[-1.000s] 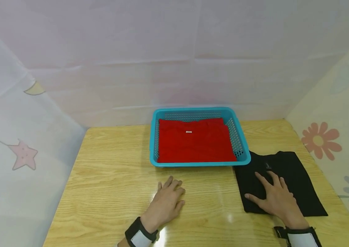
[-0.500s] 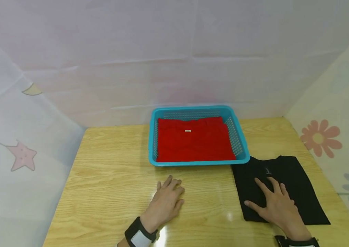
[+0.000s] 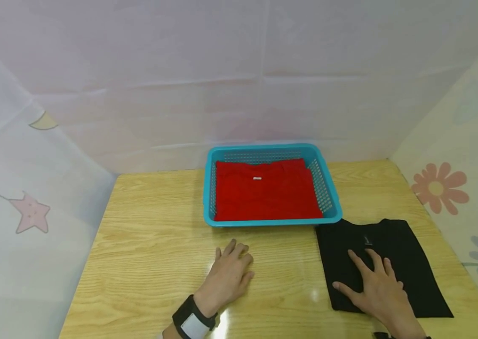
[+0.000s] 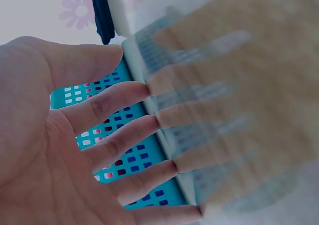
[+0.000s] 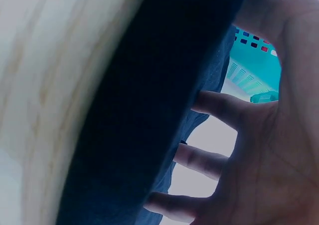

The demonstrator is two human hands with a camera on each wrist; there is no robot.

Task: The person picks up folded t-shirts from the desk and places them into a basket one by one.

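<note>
Wood-grain counter (image 3: 146, 263). Blue basket (image 3: 273, 223) near back. Black shirt (image 3: 410, 268) flat on counter, front-right of basket, far-left corner (image 3: 324, 231) at or under basket's rim (image 3: 333, 220), cannot tell which. Red shirt (image 3: 266, 195) folded inside basket. Right hand (image 3: 378, 289): grip apart, fingers (image 3: 359, 263) spread on black shirt. Left hand (image 3: 227, 274): grip apart, touching counter. Judgement: press evenly, move slowly, avoid rucking neckline (image 3: 362, 228).

Black garment (image 3: 414, 273) partly out of sight beneath right grip (image 3: 376, 289)

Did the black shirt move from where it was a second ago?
Yes, the black shirt slid lower in the head view, compared with the basket.
</note>
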